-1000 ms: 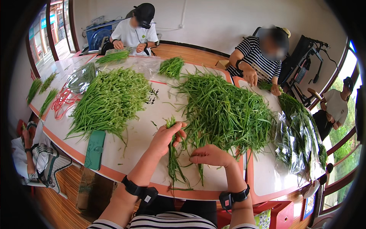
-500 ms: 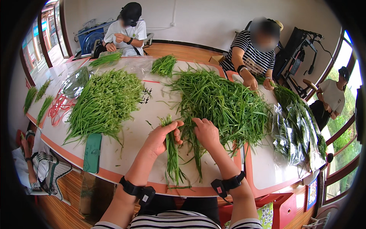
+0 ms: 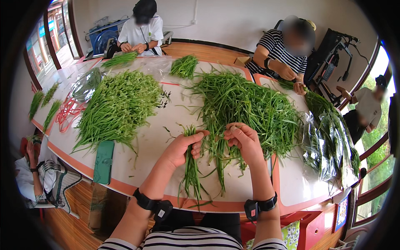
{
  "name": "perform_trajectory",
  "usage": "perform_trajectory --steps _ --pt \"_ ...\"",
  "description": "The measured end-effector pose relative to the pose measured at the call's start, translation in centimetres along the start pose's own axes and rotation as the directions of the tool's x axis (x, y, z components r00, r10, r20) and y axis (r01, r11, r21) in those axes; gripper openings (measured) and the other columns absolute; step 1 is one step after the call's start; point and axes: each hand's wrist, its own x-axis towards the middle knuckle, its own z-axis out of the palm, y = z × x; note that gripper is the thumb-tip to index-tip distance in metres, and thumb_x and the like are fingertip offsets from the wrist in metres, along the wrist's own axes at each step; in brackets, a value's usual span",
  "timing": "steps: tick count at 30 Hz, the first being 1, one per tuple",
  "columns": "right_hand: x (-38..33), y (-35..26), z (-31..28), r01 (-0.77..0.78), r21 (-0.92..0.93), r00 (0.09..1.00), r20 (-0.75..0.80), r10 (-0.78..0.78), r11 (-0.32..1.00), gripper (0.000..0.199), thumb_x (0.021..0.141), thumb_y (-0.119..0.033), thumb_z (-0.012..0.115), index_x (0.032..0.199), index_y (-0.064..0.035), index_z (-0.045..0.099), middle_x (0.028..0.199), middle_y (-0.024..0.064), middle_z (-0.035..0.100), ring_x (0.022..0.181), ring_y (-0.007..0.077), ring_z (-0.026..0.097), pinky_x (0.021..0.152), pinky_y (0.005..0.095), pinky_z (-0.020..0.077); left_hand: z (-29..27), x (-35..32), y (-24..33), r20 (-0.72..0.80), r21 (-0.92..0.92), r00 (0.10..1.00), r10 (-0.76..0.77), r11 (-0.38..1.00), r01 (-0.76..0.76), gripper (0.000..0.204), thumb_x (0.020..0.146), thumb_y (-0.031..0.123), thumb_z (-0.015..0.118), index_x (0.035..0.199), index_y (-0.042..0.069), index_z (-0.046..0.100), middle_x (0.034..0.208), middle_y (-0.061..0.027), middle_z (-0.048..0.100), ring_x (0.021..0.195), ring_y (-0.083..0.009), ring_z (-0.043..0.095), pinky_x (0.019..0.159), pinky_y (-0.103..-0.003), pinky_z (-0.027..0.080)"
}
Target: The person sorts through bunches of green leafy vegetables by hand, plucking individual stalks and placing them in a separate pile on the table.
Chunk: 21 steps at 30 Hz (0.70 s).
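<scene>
My left hand (image 3: 183, 148) is closed round a small bunch of chives (image 3: 191, 177), their leafy ends hanging toward the table's near edge. To its right, my right hand (image 3: 246, 142) is turned palm inward, with thumb and fingertips pinched on what looks like a thin chive stalk. The hands are apart, above the near side of a large loose heap of chives (image 3: 250, 106). Some strands from that heap trail down between them. Left of my hands lies a second heap (image 3: 116, 104), its stalks laid mostly the same way.
A green phone case (image 3: 103, 162) lies near the table's (image 3: 158, 129) front left edge. Red ties (image 3: 66, 114) and small bunches are farther left. Bagged greens (image 3: 329, 146) lie at right. Two people (image 3: 143, 33) (image 3: 283, 50) work across the table; others are at the sides.
My right hand has shifted right and turned its palm inward, its fingertips now pinched. The left hand keeps its bunch. Across the table, the person at the left has lowered their hands.
</scene>
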Motion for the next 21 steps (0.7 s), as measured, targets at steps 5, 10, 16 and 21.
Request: perform_trajectory --steps 5,10,16,21 --pt "-0.5 1.4 0.5 -0.029 -0.017 0.986 0.164 0.032 0.999 0.021 0.087 -0.017 0.052 0.097 0.0005 0.059 0.083 0.0064 0.062 0.075 0.0117 0.059 0.063 0.0242 0.0468 0.2 0.0 -0.1 0.042 -0.006 0.999 0.026 1.0 -0.026 0.033 0.083 0.02 0.059 0.112 0.006 0.053 0.056 0.0052 0.037 0.049 -0.0069 0.037 0.048 -0.024 0.033" --pt "-0.9 2.3 1.7 -0.074 -0.128 0.962 0.253 0.105 0.989 0.021 0.085 -0.016 0.055 0.096 0.0008 0.06 0.085 0.0068 0.064 0.078 0.0124 0.059 0.066 0.0248 0.0465 0.1 0.0 0.0 -0.036 -0.027 0.998 0.053 0.998 -0.054 0.034 0.083 0.022 0.061 0.112 0.006 0.053 0.057 0.0054 0.037 0.05 -0.0075 0.037 0.049 -0.024 0.034" --pt "-0.9 2.7 2.2 -0.007 -0.154 0.985 0.172 0.034 0.988 0.022 0.085 -0.016 0.055 0.097 0.0007 0.061 0.085 0.0037 0.063 0.076 0.0089 0.055 0.066 0.0228 0.0442 -0.2 0.5 -0.4 -0.206 0.154 0.96 0.188 0.975 -0.158 0.023 0.082 0.026 0.063 0.094 0.008 0.058 0.059 0.0031 0.043 0.052 -0.0106 0.043 0.05 -0.027 0.038" --pt "-0.9 2.9 2.5 0.069 -0.165 0.998 0.018 -0.067 0.984 0.021 0.085 -0.015 0.056 0.098 0.0007 0.061 0.085 0.0012 0.061 0.074 0.0057 0.051 0.067 0.0206 0.0423 -0.8 0.7 -0.6 -0.197 0.081 0.967 0.163 0.985 -0.149 0.024 0.081 0.027 0.063 0.09 0.006 0.057 0.059 0.0028 0.044 0.052 -0.0107 0.043 0.05 -0.028 0.038"
